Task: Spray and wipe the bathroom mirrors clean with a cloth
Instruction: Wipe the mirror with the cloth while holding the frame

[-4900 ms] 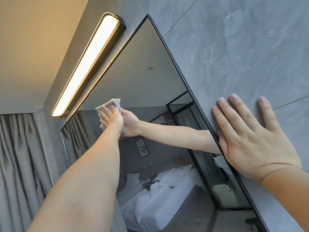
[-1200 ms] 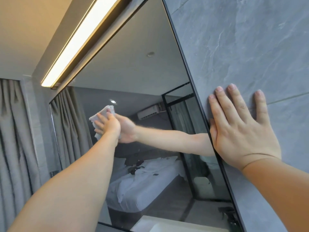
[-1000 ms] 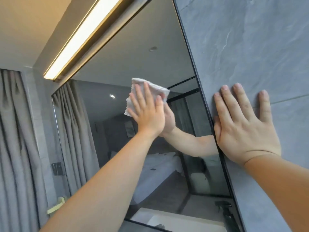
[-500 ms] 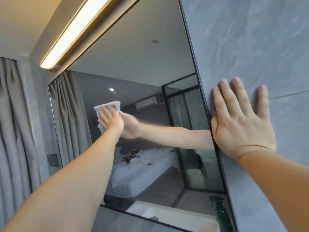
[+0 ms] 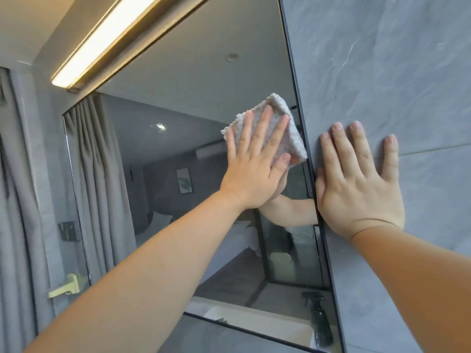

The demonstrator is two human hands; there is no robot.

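The right hand [image 5: 356,184] lay flat, fingers spread, on the grey stone wall [image 5: 382,59] just right of the mirror [image 5: 178,85]. The left hand [image 5: 251,171], fingers straight, pressed the cloth [image 5: 276,103] against the glass near its right edge. A dark spray bottle [image 5: 319,319] was reflected at the lower right, and a lit light bar [image 5: 107,39] ran above.

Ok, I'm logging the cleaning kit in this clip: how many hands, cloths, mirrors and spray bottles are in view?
Hands: 2, left hand and right hand
Cloths: 1, the cloth under the left hand
Mirrors: 1, the mirror
Spray bottles: 1, the spray bottle, seen only as a reflection
Total: 5
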